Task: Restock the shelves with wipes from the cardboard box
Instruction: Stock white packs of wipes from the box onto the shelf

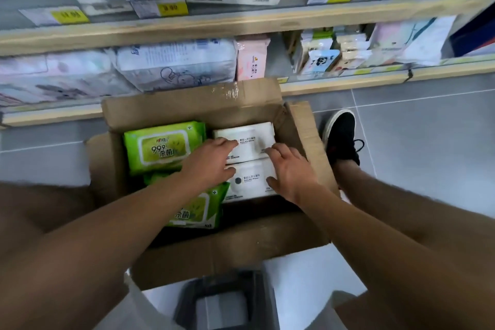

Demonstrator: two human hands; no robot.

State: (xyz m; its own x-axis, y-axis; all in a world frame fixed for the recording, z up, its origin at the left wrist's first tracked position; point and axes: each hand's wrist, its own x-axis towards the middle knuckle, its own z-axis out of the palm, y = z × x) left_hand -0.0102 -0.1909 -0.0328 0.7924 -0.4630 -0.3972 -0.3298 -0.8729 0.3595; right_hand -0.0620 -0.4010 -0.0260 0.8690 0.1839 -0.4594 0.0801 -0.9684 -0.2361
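Both hands are down inside the open cardboard box point(150, 112), set apart from one another on the white wipe packs. The left hand point(207, 162) lies palm down with fingers extended and loose, its fingertips resting on the far white pack point(247, 132) near that pack's left end. The right hand point(290, 168) has its fingers bent over the same pack's right portion and its thumb spread against the near white pack point(250, 182); whether it is actually gripping cannot be told. The two white packs lie flat, label up, one behind the other in the right half of the box, each with its long axis running left to right. To the left of the hands, two green wipe packs point(160, 147) lie flat likewise (the nearer one partly under the left forearm), slightly skewed. The box flaps stand open on all sides, the far flap rising in front of the lower shelf point(348, 83). That shelf carries assorted packets; the upper shelf point(241, 22) holds matching white packs above yellow price tags point(171, 8). A black shoe point(341, 136) rests on the grey tiled floor point(428, 142) just right of the box.
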